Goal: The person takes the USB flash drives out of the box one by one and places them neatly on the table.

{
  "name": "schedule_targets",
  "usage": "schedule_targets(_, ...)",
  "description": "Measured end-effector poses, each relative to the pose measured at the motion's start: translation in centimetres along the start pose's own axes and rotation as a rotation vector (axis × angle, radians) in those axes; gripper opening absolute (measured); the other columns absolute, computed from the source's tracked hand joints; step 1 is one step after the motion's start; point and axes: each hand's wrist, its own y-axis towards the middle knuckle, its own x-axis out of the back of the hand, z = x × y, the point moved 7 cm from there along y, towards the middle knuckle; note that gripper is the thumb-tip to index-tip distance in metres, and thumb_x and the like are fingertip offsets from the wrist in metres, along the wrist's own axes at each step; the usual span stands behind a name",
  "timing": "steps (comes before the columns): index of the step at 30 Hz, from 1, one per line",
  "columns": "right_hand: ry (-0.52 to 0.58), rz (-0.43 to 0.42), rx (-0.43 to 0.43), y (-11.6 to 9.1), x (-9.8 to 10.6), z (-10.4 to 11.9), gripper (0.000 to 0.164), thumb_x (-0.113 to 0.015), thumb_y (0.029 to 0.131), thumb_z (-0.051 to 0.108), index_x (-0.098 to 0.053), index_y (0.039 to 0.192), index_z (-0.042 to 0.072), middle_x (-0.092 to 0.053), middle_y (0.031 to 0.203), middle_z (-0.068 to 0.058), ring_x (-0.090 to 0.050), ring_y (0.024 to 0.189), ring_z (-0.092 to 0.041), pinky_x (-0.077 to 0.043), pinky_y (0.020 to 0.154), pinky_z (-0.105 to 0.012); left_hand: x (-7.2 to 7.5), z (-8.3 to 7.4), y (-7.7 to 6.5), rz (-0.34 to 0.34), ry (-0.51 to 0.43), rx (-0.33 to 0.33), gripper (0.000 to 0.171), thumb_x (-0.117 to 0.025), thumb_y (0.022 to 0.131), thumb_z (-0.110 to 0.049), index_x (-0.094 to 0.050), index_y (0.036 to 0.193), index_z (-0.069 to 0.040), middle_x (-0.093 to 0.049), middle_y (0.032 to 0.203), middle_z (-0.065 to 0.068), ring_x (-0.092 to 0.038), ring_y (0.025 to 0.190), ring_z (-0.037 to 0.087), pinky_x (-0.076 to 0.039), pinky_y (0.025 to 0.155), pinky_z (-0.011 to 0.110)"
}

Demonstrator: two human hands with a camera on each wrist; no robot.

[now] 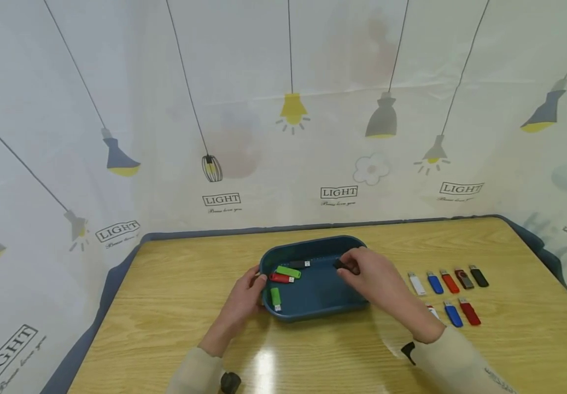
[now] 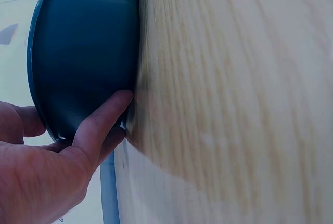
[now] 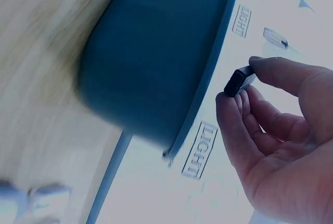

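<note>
A dark teal plastic tray [image 1: 320, 298] stands on the wooden table. At its left end my left hand [image 1: 245, 298] grips it, thumb by the rim and fingers along the outer wall [image 2: 86, 42]. My right hand [image 1: 374, 273] pinches a black USB flash drive [image 3: 240, 81] between thumb and fingertips, over the tray's right part. Inside the tray, toward the left, lie another black USB flash drive [image 1: 298, 264], a green one [image 1: 288, 271] touching a red one [image 1: 279, 278], and a second green one [image 1: 275, 296] nearer the front.
Right of the tray, several USB flash drives lie in two rows: a white one [image 1: 416, 284], blue one [image 1: 434, 283], red one [image 1: 449, 282] and black one [image 1: 479, 276] in the back row. My right forearm partly covers the front row. A lamp-printed curtain [image 1: 273, 164] hangs behind the table [image 1: 165, 306].
</note>
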Motion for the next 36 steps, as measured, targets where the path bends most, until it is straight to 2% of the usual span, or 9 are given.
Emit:
schedule_targets(8, 0.024, -0.022, -0.057, -2.0, 1.8, -2.6, 0.022, -0.074, 0.096, 0.017, -0.072, 0.112, 0.001, -0.07, 0.096, -0.003, -0.065, 0.085, -0.018, -0.057, 0.072, -0.038, 0.1, 0.1, 0.2, -0.001, 0.002, 0.001, 0.053, -0.041, 0.113, -0.024, -0.032, 0.16, -0.001, -0.046, 0.151, 0.028, -0.059, 0.12, 0.037, -0.06, 0.089, 0.048)
schedule_targets(16, -0.022, -0.063, -0.087, -4.1, 3.8, -5.4, 0.026, -0.076, 0.095, 0.017, -0.072, 0.113, -0.002, -0.071, 0.095, -0.003, -0.067, 0.085, -0.021, -0.056, 0.069, -0.039, 0.0, 0.0, 0.0, 0.002, -0.011, -0.007, 0.053, -0.041, 0.113, -0.023, -0.032, 0.16, 0.0, -0.046, 0.15, 0.029, -0.058, 0.12, 0.037, -0.06, 0.089, 0.048)
schedule_targets(24, -0.048, -0.074, -0.17, -6.1, 5.6, -9.2, 0.032, -0.072, 0.098, 0.021, -0.07, 0.117, -0.004, -0.074, 0.1, -0.01, -0.069, 0.085, -0.025, -0.056, 0.064, -0.038, -0.1, -0.1, 0.1, 0.004, -0.014, -0.018, 0.054, -0.04, 0.113, -0.023, -0.03, 0.16, 0.002, -0.046, 0.15, 0.03, -0.059, 0.119, 0.038, -0.06, 0.088, 0.049)
schedule_targets(32, -0.096, -0.033, -0.262, -7.6, 7.1, -12.8, 0.038, -0.068, 0.101, 0.025, -0.068, 0.121, -0.008, -0.072, 0.103, -0.017, -0.068, 0.09, -0.033, -0.056, 0.071, -0.051, 0.0, 0.0, 0.0, 0.025, -0.043, -0.014, 0.051, -0.04, 0.114, -0.022, -0.032, 0.16, -0.002, -0.051, 0.147, 0.026, -0.064, 0.112, 0.034, -0.061, 0.086, 0.043)
schedule_targets(36, -0.13, -0.03, -0.293, -8.3, 7.7, -14.4, 0.041, -0.069, 0.101, 0.028, -0.067, 0.121, -0.008, -0.072, 0.103, -0.019, -0.067, 0.088, -0.033, -0.055, 0.072, -0.053, -0.1, 0.1, 0.1, 0.028, -0.02, -0.012, 0.052, -0.039, 0.114, -0.023, -0.032, 0.16, -0.001, -0.05, 0.148, 0.026, -0.063, 0.112, 0.033, -0.061, 0.086, 0.042)
